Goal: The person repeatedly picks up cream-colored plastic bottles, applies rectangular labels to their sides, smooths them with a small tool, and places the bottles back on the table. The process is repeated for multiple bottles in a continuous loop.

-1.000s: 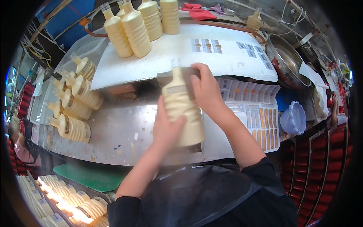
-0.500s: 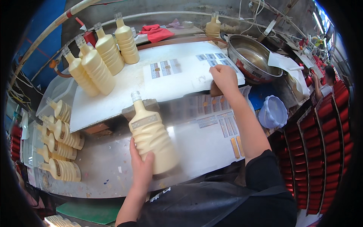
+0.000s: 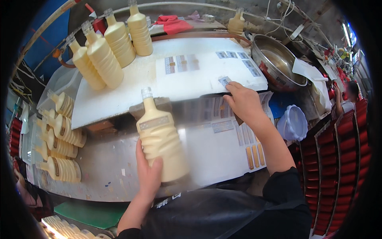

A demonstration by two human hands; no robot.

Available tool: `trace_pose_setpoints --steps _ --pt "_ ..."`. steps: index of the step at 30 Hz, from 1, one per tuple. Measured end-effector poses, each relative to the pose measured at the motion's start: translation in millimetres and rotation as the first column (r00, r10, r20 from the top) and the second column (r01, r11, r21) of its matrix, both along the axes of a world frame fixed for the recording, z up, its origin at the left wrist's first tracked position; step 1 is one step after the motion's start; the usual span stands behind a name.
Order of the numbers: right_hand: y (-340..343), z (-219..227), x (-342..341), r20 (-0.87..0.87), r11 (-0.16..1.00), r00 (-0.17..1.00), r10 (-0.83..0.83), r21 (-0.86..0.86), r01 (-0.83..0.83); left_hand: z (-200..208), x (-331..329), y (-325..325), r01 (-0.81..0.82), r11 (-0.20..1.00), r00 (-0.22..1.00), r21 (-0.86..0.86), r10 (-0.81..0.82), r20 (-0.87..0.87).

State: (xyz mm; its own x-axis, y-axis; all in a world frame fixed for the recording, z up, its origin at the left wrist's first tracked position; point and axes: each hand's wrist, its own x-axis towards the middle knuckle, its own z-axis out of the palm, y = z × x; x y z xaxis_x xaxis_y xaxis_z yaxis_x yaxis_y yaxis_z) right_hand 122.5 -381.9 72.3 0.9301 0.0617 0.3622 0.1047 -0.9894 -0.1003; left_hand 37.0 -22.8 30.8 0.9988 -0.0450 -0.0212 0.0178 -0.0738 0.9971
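My left hand (image 3: pixel 149 171) grips a cream plastic bottle (image 3: pixel 162 145) by its lower left side. The bottle leans back with its neck against a dark block (image 3: pixel 137 110); a patterned strip label (image 3: pixel 154 123) is on its shoulder. My right hand (image 3: pixel 246 104) is closed over the near edge of the white board (image 3: pixel 199 85), fingertips on a small blue-grey label (image 3: pixel 224 81) that lies tilted. A dark brown flat piece (image 3: pixel 238 120) shows under that palm; its kind is partly hidden. More small labels (image 3: pixel 250 68) lie on the board beyond.
Several cream bottles stand at the board's far left (image 3: pixel 104 59); others lie stacked below (image 3: pixel 63 169). A metal basin (image 3: pixel 274 63) sits at the far right, near a lavender tub (image 3: pixel 292 123). Label sheets (image 3: pixel 223 126) cover the lower table. A red cloth (image 3: pixel 173 24) lies behind; a person (image 3: pixel 350 95) is farther right.
My right hand has come down and nearer, and a small label now lies tilted at its fingertips, apart from the others. My left hand still grips the bottle.
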Motion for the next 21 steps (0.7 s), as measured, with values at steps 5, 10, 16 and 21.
trace_pose_setpoints --steps 5,10,16,21 --pt "-2 -18 3 0.263 0.997 0.964 0.034 -0.075 -0.014 -6 -8 3 -0.030 0.991 0.999 -0.132 0.024 -0.045" --pt "38 -4 -27 -0.046 0.774 0.998 0.041 0.634 -0.003 -22 -30 12 -0.018 1.000 0.996 0.002 0.017 0.090" --pt "141 8 -99 0.308 0.664 0.690 0.654 0.203 -0.720 -23 -38 27 0.052 0.992 0.990 0.114 -0.067 0.127" --pt "164 5 -115 0.205 0.640 0.617 0.760 -0.074 -0.765 -17 -27 27 0.023 0.988 0.999 -0.151 -0.018 0.033"
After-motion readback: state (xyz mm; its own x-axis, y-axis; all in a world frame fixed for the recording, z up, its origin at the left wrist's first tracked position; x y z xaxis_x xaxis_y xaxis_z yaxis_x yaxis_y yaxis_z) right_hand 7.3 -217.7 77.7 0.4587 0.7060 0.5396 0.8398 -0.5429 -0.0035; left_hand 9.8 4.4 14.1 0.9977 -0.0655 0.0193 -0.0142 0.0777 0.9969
